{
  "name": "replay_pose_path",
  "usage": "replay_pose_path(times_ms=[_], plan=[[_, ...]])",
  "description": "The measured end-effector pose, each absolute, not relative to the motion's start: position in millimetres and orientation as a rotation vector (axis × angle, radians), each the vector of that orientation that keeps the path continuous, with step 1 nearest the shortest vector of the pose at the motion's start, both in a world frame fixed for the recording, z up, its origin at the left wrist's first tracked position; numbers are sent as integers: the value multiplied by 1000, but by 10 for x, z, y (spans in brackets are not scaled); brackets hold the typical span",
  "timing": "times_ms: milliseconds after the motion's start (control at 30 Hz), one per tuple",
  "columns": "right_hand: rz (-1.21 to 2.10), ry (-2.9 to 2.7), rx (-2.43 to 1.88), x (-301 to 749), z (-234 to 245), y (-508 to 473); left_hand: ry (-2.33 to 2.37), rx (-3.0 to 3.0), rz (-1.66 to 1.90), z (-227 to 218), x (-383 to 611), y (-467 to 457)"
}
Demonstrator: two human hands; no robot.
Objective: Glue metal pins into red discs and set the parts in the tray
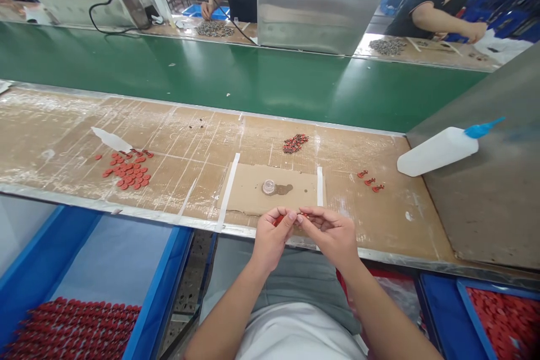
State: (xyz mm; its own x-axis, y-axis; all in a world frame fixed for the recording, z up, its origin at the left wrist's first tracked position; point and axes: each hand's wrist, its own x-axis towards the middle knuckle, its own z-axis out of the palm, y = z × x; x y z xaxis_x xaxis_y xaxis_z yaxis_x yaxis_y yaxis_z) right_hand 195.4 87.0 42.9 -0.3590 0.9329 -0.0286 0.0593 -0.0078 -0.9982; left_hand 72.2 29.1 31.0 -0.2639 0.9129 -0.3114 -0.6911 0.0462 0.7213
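Close together at the table's front edge, both my hands are closed in pinches. My left hand [270, 239] holds a red disc [278, 220], mostly covered by the fingers. Between the fingertips of my right hand [337, 236] is a small red-and-dark piece [304, 215], meeting the left fingertips; its shape is largely hidden. Just beyond them lies a taped-down cardboard sheet [247, 185] with a small clear cup [269, 187] and a wet brown stain [283, 189]. Farther back is a pile of small red-and-black pieces [296, 143]. Three red discs with upright pieces [370, 181] stand to the right.
Loose red discs [133, 174] lie at left beside a white pointed strip [110, 139]. A white bottle with blue nozzle [439, 152] leans against the metal panel [493, 180]. Blue trays [158, 281] of red parts flank me below. Across the green belt [211, 79], other people work.
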Motion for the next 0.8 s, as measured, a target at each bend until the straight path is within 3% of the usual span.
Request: replay_pose_path(times_ms=[233,500,800], plan=[[1697,-1655,-1048,2053,618,889,1093,547,1499,386,627,226],[1527,-2058,-1057,2134,669,956,1274,669,1411,423,565,164],[1435,-1972,-1102,2100,622,915,1366,630,1410,426,604,188]])
